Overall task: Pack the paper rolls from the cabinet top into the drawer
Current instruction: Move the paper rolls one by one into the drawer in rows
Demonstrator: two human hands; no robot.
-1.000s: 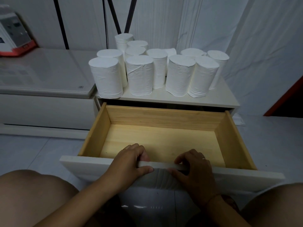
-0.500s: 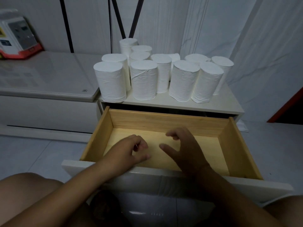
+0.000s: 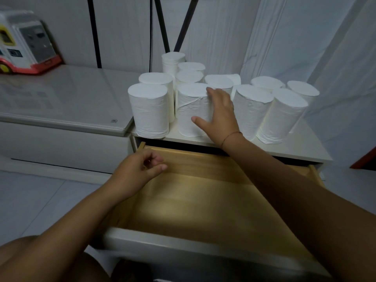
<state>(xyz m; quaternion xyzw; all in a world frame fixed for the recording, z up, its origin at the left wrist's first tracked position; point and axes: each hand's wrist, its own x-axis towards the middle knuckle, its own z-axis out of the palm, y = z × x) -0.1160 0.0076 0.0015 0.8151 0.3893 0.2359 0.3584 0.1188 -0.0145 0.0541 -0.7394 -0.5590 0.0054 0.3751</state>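
Several white paper rolls stand upright on the white cabinet top (image 3: 301,147), among them a front left roll (image 3: 149,112) and a front middle roll (image 3: 190,106). Below them the wooden drawer (image 3: 203,200) is pulled out, and no roll lies in it. My right hand (image 3: 220,112) reaches over the drawer to the front middle roll. Its fingers are spread, with the thumb on the roll's front and the fingertips at its top right edge. My left hand (image 3: 140,169) hovers over the drawer's back left corner, loosely curled and holding nothing.
A low white unit (image 3: 61,98) adjoins the cabinet on the left, with a white and red device (image 3: 26,43) at its back. Black poles (image 3: 183,25) and a white curtain (image 3: 325,58) stand behind the rolls. My knee (image 3: 40,261) is at the bottom left.
Both hands let go of the drawer's front edge. My right hand moved up and forward to the front middle roll; my left hand rose to the drawer's back left.
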